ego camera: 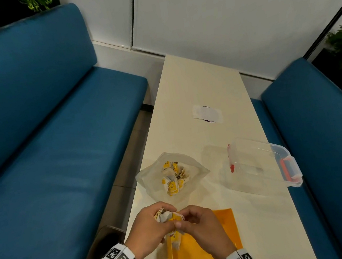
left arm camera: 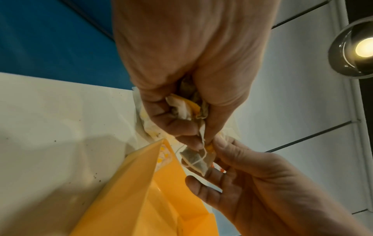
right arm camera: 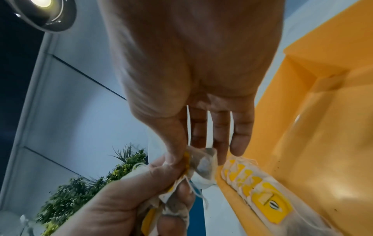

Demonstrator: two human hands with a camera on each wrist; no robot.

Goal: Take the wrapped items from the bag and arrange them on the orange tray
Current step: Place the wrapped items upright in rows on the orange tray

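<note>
My left hand (ego camera: 152,227) grips a bunch of tea bags (ego camera: 165,216) with yellow tags just above the near left corner of the orange tray (ego camera: 209,242). My right hand (ego camera: 194,220) pinches one tea bag (left arm camera: 196,159) by thumb and forefinger, drawing it from the bunch (left arm camera: 185,108); its other fingers are straight. A row of tea bags (right arm camera: 256,183) lies along the tray's left wall (right arm camera: 298,111). The clear plastic bag (ego camera: 150,173) with several more tea bags (ego camera: 173,178) lies on the table beyond the hands.
A clear plastic box (ego camera: 261,161) with red clips stands to the right on the cream table (ego camera: 198,84). A white sticker (ego camera: 207,113) lies farther back. Blue benches (ego camera: 42,139) flank the narrow table on both sides.
</note>
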